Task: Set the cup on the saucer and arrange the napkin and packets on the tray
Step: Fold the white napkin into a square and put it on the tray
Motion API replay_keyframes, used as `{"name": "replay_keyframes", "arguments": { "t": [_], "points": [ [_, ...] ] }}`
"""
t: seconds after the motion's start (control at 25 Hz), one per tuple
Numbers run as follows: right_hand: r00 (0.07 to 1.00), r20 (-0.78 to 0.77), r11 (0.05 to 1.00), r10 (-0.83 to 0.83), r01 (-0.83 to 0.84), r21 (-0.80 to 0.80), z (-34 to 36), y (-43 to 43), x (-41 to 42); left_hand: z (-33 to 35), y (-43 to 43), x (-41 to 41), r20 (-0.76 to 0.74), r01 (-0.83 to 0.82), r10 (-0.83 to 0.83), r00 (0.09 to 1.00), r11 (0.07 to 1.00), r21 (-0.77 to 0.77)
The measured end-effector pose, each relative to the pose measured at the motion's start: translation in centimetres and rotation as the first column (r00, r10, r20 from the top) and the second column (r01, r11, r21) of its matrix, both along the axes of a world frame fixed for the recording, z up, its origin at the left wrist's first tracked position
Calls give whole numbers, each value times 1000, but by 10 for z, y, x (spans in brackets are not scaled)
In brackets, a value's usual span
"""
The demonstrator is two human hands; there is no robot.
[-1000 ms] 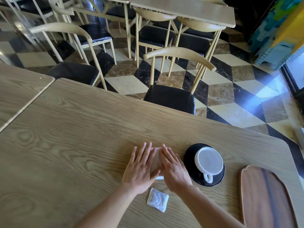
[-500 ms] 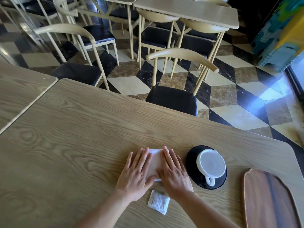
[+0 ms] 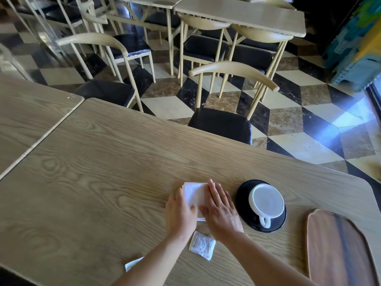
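Note:
A folded white napkin (image 3: 194, 194) lies on the wooden table. My left hand (image 3: 180, 215) rests on its left edge, thumb on the near part. My right hand (image 3: 221, 212) lies flat on its right side, fingers together. To the right a white cup (image 3: 266, 203) sits on a black saucer (image 3: 243, 195), handle pointing toward me. A white packet (image 3: 202, 245) lies on the table just below my hands. Part of a second white packet (image 3: 133, 263) shows under my left forearm. The wooden tray (image 3: 340, 248) lies at the far right with nothing on it.
A second table (image 3: 31, 112) adjoins on the left. A chair with a black seat (image 3: 222, 124) stands at the table's far edge. More chairs and tables stand beyond on a checkered floor.
Both hands slid back toward me along the napkin, so more of its far white part shows. The view shifted, bringing a second packet into sight at the lower left.

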State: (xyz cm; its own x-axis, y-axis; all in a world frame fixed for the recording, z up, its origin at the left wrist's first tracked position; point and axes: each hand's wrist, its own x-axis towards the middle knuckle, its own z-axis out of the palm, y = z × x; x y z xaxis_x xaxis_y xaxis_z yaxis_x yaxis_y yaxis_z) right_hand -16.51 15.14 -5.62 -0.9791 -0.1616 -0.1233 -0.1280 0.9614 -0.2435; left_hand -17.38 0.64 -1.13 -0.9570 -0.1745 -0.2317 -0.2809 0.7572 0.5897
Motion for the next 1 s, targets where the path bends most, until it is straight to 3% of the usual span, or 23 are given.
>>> {"name": "replay_keyframes", "arguments": {
  "t": [0.16,0.32,0.44,0.52,0.6,0.72,0.92,1.0],
  "points": [
    [1000,6,999,-15,16,-28,-1,0,0,4,0,-12,147,-134,118,982,985,104],
    [998,49,991,-47,52,-121,10,-3,-4,5,0,-5,105,-113,88,991,958,263],
    [994,54,961,-99,110,-254,31,-2,-8,13,-6,-4,122,-138,89,988,868,478],
    [996,2,956,-91,88,-278,50,2,-12,21,-16,-7,82,-73,33,996,823,563],
    [996,52,936,-75,88,-340,67,8,-16,32,-26,-9,38,4,-33,999,801,599],
    [955,292,867,-48,185,-463,87,22,-18,48,-38,-12,11,73,-104,994,769,635],
    [910,406,721,-81,334,-606,105,43,-1,70,-31,-7,65,24,-92,994,738,674],
    [865,488,596,-114,453,-663,110,45,7,76,-24,-5,79,-48,-10,997,715,698]
  ]
}}
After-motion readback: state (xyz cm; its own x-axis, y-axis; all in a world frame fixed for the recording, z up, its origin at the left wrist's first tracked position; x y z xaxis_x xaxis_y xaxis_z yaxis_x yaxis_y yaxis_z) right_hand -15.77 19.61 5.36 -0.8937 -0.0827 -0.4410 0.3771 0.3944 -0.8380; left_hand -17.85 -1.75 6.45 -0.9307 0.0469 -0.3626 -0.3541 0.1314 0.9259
